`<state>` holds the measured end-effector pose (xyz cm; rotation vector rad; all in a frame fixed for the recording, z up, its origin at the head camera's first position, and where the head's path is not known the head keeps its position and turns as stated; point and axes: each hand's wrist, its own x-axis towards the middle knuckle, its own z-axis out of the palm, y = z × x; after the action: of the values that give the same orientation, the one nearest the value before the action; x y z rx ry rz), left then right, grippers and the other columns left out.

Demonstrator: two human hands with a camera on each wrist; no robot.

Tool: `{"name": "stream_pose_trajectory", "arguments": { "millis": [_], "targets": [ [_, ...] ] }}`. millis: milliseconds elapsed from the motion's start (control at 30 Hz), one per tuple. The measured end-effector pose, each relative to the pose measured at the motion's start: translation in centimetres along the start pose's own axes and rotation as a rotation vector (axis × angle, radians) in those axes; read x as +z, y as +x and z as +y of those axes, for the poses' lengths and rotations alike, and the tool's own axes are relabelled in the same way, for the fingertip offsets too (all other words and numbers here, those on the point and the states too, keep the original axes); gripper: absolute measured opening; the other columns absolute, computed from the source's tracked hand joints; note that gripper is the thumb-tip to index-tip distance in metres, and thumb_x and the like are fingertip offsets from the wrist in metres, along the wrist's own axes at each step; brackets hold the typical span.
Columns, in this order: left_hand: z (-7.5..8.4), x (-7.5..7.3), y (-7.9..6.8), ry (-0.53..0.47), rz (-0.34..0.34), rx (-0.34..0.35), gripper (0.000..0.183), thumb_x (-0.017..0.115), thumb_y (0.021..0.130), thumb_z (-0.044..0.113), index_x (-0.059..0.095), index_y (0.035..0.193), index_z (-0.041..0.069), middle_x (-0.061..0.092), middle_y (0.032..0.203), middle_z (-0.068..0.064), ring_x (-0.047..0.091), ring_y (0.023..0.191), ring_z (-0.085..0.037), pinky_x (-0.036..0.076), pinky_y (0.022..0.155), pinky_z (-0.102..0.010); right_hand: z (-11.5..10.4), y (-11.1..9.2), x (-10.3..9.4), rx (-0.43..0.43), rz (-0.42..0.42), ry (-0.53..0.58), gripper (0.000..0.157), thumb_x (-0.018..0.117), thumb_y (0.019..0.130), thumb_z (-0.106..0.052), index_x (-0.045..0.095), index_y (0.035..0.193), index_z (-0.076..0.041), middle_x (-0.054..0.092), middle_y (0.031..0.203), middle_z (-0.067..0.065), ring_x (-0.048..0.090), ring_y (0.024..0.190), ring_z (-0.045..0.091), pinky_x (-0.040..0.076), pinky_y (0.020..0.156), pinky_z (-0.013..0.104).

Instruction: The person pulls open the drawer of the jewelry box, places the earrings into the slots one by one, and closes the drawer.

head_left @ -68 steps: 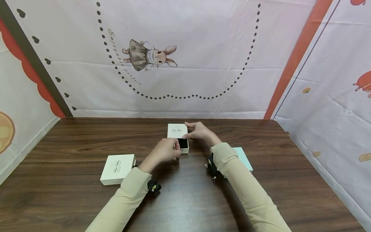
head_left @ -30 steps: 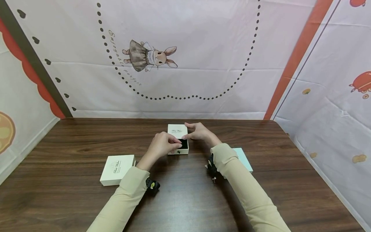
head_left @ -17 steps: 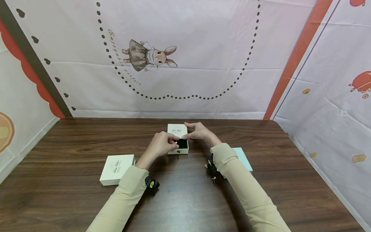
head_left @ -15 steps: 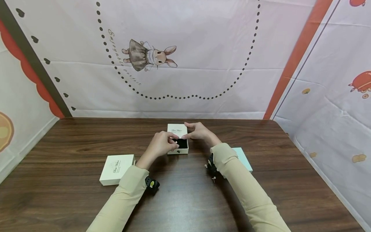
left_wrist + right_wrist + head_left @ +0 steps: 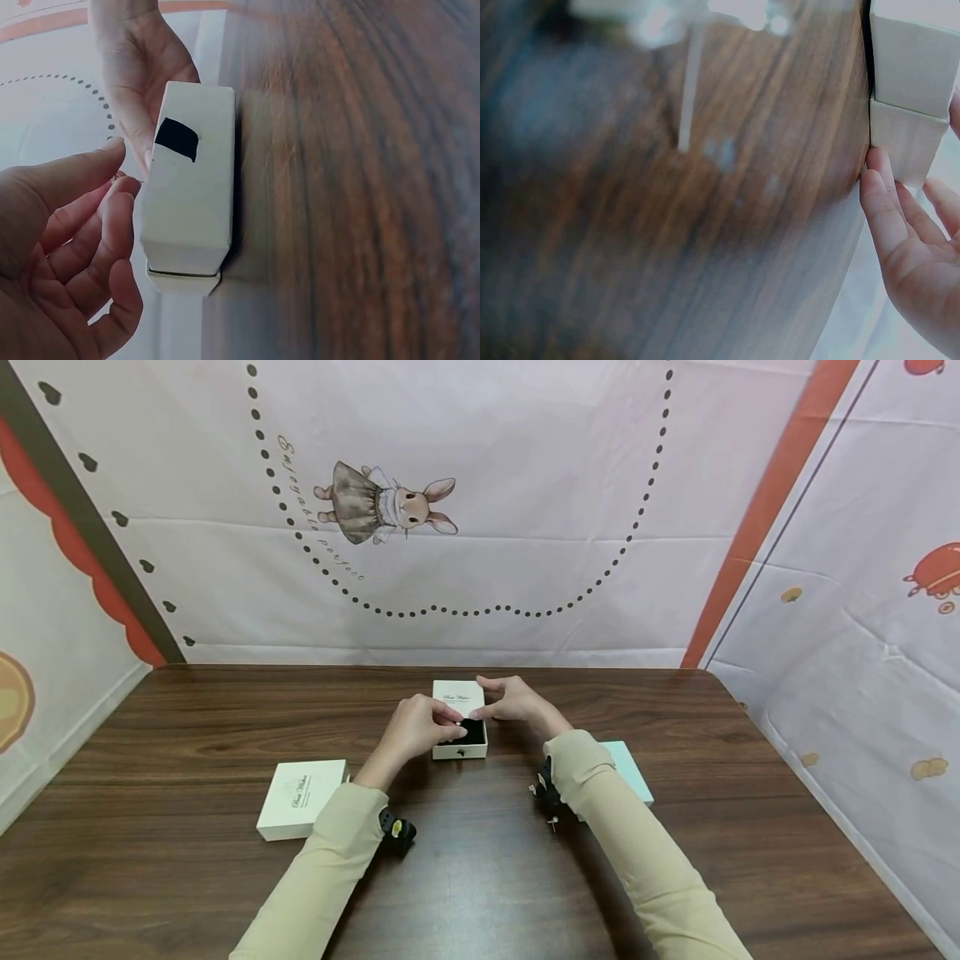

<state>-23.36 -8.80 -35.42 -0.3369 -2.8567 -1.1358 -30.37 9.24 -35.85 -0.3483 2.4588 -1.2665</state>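
Note:
A small white drawer-style gift box (image 5: 458,692) stands near the table's far edge, its drawer (image 5: 461,752) pulled out toward me, showing black lining. A black ribbon tab (image 5: 178,139) hangs on the drawer front. My right hand (image 5: 519,703) grips the box's outer sleeve at its right side; in the right wrist view its fingers (image 5: 889,214) lie against the sleeve. Over the left part of the drawer, my left hand (image 5: 415,727) pinches a tiny shiny piece (image 5: 118,176) between thumb and fingertips. Its kind I cannot tell, as the fingers cover most of it.
A larger white box (image 5: 302,797) with printed lettering lies left of my left forearm. A light blue box (image 5: 628,770) sits on the right, partly behind my right sleeve (image 5: 600,785). A printed cloth (image 5: 487,568) hangs behind the wooden table (image 5: 480,877).
My left hand has risen from in front of the drawer to over its left part, then shifted slightly there. The right hand and all boxes have stayed in place.

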Motion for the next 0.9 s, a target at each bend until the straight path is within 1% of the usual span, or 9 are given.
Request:
{"name": "stream_pose_trajectory", "arguments": {
  "millis": [67, 300, 400, 567, 633, 733, 833, 900],
  "targets": [
    [-0.1, 0.1, 0.1, -0.002, 0.0, 0.001, 0.018, 0.075, 0.072, 0.025, 0.074, 0.086, 0.014, 0.069, 0.07, 0.003, 0.059, 0.059, -0.004, 0.044, 0.057, -0.023, 0.0, 0.0, 0.0, -0.001, -0.002, 0.006, 0.074, 0.075, 0.074, -0.02, 0.039, 0.138, -0.012, 0.037, 0.143, -0.001, 0.034, 0.125, 0.01, 0.041, 0.086, 0.023],
    [-0.4, 0.6, 0.6, 0.002, 0.001, -0.006, 0.016, 0.076, 0.072, 0.026, 0.074, 0.084, 0.016, 0.069, 0.069, 0.003, 0.058, 0.059, -0.004, 0.043, 0.057, -0.022, 0.0, -0.1, -0.1, -0.005, -0.006, 0.016, 0.074, 0.075, 0.074, -0.02, 0.039, 0.138, -0.013, 0.037, 0.143, -0.002, 0.029, 0.132, 0.014, 0.039, 0.098, 0.033],
    [-0.5, 0.7, 0.7, 0.01, 0.0, -0.009, 0.016, 0.076, 0.071, 0.026, 0.074, 0.083, 0.016, 0.07, 0.07, 0.003, 0.058, 0.06, -0.004, 0.043, 0.058, -0.023, 0.1, 0.0, -0.1, -0.01, -0.003, 0.01, 0.074, 0.076, 0.073, -0.02, 0.039, 0.137, -0.013, 0.037, 0.143, -0.002, 0.029, 0.133, 0.014, 0.038, 0.099, 0.034],
    [-0.5, 0.9, 0.7, 0.021, 0.001, 0.001, 0.015, 0.077, 0.07, 0.026, 0.075, 0.082, 0.017, 0.071, 0.075, 0.004, 0.058, 0.065, -0.005, 0.043, 0.06, -0.023, 0.1, 0.1, 0.0, 0.008, 0.002, 0.015, 0.074, 0.076, 0.073, -0.021, 0.041, 0.137, -0.015, 0.038, 0.143, -0.003, 0.029, 0.132, 0.014, 0.036, 0.1, 0.034],
    [-0.4, 1.0, 0.7, 0.025, 0.002, 0.007, 0.014, 0.077, 0.07, 0.026, 0.075, 0.081, 0.017, 0.071, 0.074, 0.004, 0.057, 0.064, -0.005, 0.043, 0.06, -0.023, 0.2, 0.1, 0.0, 0.012, 0.005, 0.015, 0.074, 0.077, 0.072, -0.021, 0.041, 0.137, -0.016, 0.038, 0.143, -0.003, 0.029, 0.132, 0.014, 0.037, 0.099, 0.034],
    [-0.2, 1.0, 0.7, 0.039, 0.004, 0.007, 0.014, 0.077, 0.069, 0.026, 0.076, 0.081, 0.017, 0.071, 0.073, 0.003, 0.057, 0.064, -0.007, 0.042, 0.058, -0.024, 0.1, 0.2, 0.0, 0.009, 0.007, 0.016, 0.074, 0.077, 0.072, -0.02, 0.041, 0.137, -0.014, 0.038, 0.142, -0.002, 0.028, 0.133, 0.014, 0.034, 0.101, 0.034],
    [0.0, 1.1, 0.7, 0.078, 0.0, -0.005, 0.015, 0.078, 0.069, 0.03, 0.076, 0.081, 0.021, 0.071, 0.078, 0.004, 0.059, 0.07, -0.01, 0.042, 0.06, -0.025, 0.1, 0.2, 0.0, 0.002, 0.008, -0.003, 0.075, 0.077, 0.072, -0.021, 0.04, 0.137, -0.013, 0.038, 0.142, -0.002, 0.027, 0.134, 0.015, 0.032, 0.104, 0.034],
    [0.1, 1.1, 0.6, 0.111, -0.007, -0.026, 0.016, 0.078, 0.068, 0.034, 0.076, 0.081, 0.024, 0.072, 0.083, 0.005, 0.061, 0.076, -0.013, 0.042, 0.062, -0.027, 0.1, 0.2, 0.0, 0.001, 0.008, -0.014, 0.075, 0.077, 0.072, -0.021, 0.04, 0.137, -0.013, 0.038, 0.142, -0.002, 0.027, 0.134, 0.016, 0.03, 0.105, 0.035]
  ]
}}
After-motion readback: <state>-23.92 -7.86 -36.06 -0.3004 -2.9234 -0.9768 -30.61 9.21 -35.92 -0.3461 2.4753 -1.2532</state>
